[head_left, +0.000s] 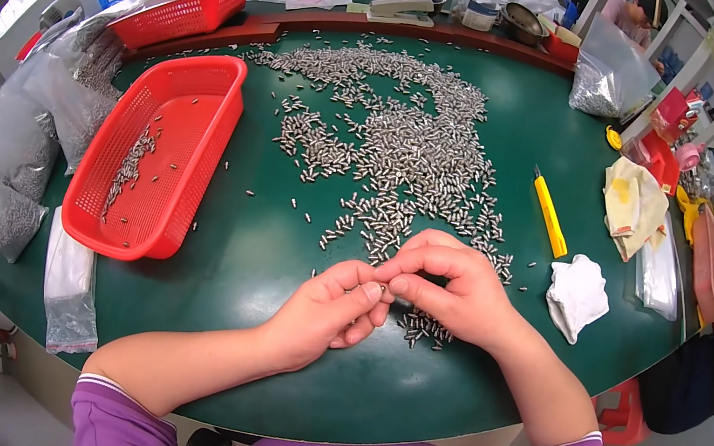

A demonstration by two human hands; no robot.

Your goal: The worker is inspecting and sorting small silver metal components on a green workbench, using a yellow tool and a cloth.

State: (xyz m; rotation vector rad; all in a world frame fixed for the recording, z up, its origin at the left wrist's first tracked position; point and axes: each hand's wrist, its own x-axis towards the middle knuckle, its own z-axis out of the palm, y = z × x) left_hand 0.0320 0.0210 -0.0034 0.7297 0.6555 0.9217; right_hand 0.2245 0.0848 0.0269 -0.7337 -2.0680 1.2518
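Observation:
My left hand and my right hand meet above the near middle of the green table. Both are closed, thumbs and forefingers pinching at one spot. Between the fingertips is a tiny piece, mostly hidden, that looks like one of the small metal parts. Loose silvery cylindrical metal parts spread in a large pile just beyond my hands. Beneath my right hand lies a smaller heap of the same parts. Off to the left, a red perforated plastic basket has some parts scattered on its bottom.
Bags filled with metal parts line the left edge, near a flat pack of clear bags. To the right lie a yellow utility knife, a white cloth and a cream cloth. A scale stands at the back; another person sits far right.

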